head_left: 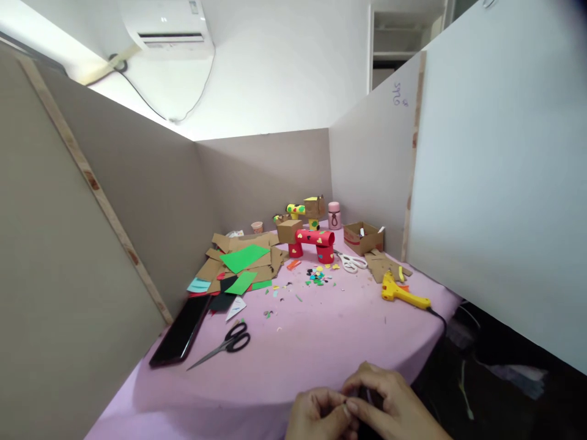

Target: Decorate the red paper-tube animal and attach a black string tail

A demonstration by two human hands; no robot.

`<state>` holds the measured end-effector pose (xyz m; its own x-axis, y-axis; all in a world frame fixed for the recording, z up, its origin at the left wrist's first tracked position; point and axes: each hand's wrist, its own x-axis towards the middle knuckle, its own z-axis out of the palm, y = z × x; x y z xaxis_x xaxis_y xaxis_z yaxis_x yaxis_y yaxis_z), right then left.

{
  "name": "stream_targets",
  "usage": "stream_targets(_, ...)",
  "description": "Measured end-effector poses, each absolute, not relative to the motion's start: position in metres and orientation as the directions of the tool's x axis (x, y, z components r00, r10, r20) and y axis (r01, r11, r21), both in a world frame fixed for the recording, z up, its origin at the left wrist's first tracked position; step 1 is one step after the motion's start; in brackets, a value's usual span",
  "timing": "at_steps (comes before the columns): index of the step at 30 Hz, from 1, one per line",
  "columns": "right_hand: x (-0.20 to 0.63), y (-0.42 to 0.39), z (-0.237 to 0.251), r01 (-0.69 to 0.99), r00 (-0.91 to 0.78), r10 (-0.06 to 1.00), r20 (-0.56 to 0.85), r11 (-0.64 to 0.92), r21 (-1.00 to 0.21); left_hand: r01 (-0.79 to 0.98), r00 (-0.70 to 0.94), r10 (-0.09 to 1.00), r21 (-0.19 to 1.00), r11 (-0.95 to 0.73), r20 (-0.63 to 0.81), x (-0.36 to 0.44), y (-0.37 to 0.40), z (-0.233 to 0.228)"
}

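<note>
Both my hands meet at the front edge of the table, low in the view. My left hand [321,415] has its thumb and fingers pinched together. Against it, the fingertips of my right hand [385,400] are pinched too. Whatever lies between them is hidden or too small to name. Black-handled scissors [236,338] rest on the cloth to the left of my hands. Farther back stands a red figure made of paper tubes [316,237], with heart cut-outs on it and a cardboard box [290,231] at its left end. Small coloured paper cut-outs [318,276] lie in front of it.
A yellow glue gun [403,293] lies at right, its cord over the edge. White scissors [352,263], a cardboard tray [364,238] and a pink bottle [334,216] stand behind. Cardboard and green paper [245,258] are piled at left, near a dark phone or tablet [180,330]. Partitions enclose the pink-covered table [312,336].
</note>
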<state>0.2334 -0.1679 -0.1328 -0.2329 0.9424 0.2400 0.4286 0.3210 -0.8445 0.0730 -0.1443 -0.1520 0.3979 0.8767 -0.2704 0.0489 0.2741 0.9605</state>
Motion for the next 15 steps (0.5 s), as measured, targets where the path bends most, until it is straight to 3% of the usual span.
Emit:
stream_targets(9, 0.225, -0.12, -0.131, 0.546, -0.439, 0.891, 0.114, 0.365, -0.754, -0.033, 0.375, 0.863, 0.926, 0.376, -0.338, 0.048, -0.147, -0.155)
stream_targets(15, 0.176, -0.07, -0.108, 0.695, -0.48, 0.854, 0.202, 0.51, -0.507, -0.112, 0.295, 0.874, 0.895, 0.432, -0.385, 0.022, -0.144, -0.167)
